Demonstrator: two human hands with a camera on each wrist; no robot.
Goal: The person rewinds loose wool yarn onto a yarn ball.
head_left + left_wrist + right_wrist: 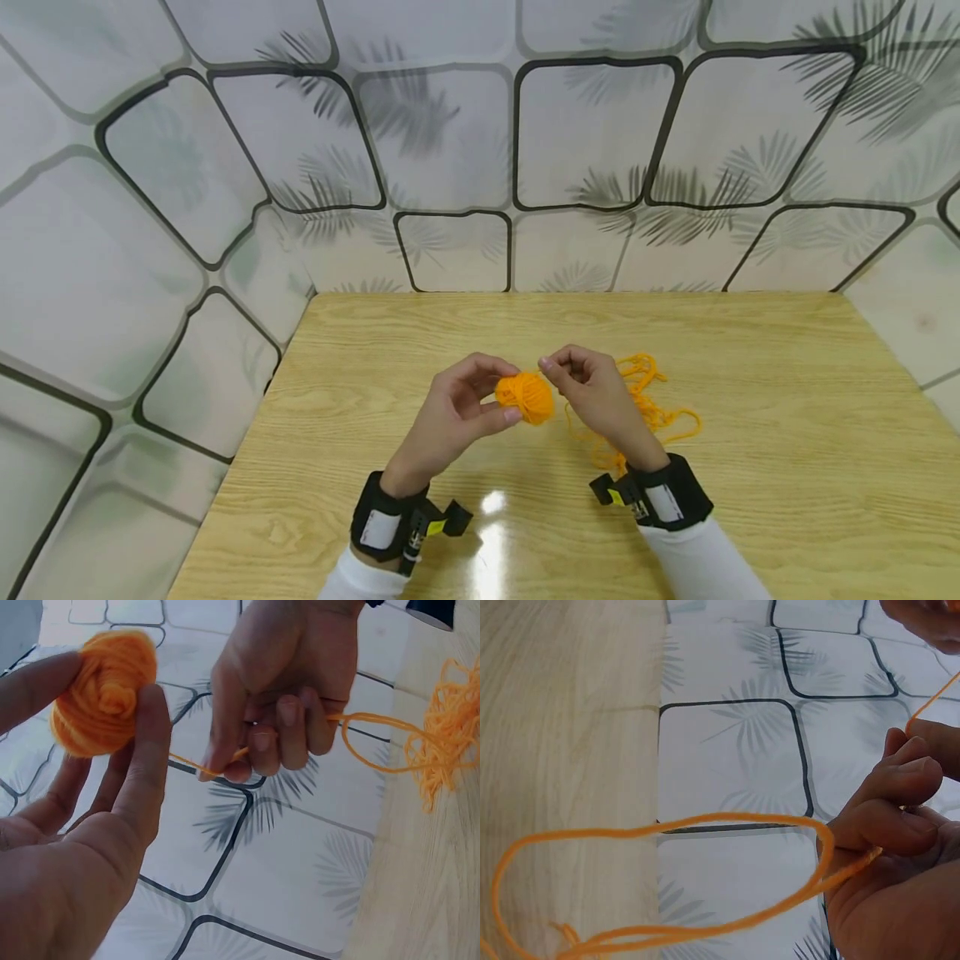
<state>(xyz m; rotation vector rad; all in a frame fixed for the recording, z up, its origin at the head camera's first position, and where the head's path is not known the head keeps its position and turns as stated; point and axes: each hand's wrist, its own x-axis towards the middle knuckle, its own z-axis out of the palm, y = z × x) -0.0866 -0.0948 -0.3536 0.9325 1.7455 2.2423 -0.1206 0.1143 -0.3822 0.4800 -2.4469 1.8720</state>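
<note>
A small ball of orange yarn [527, 397] is held up above the table by my left hand [461, 400], thumb on one side and fingers on the other. Just to its right, my right hand [596, 392] pinches the yarn strand [191, 763] between thumb and forefinger. That strand runs taut from the ball to the pinch. In the left wrist view the other right fingers curl over the yarn, which leaves the hand as a loop [375, 718]. The right wrist view shows this loop [705, 819] trailing from the right hand [892, 817], with the ball mostly out of frame.
A loose tangle of orange yarn [660, 417] lies on the wooden table [787, 400] beside and beyond the right forearm. Behind the table stands a wall [450, 142] with a stone-and-leaf pattern. Both wrists wear black straps [671, 492] with small cameras.
</note>
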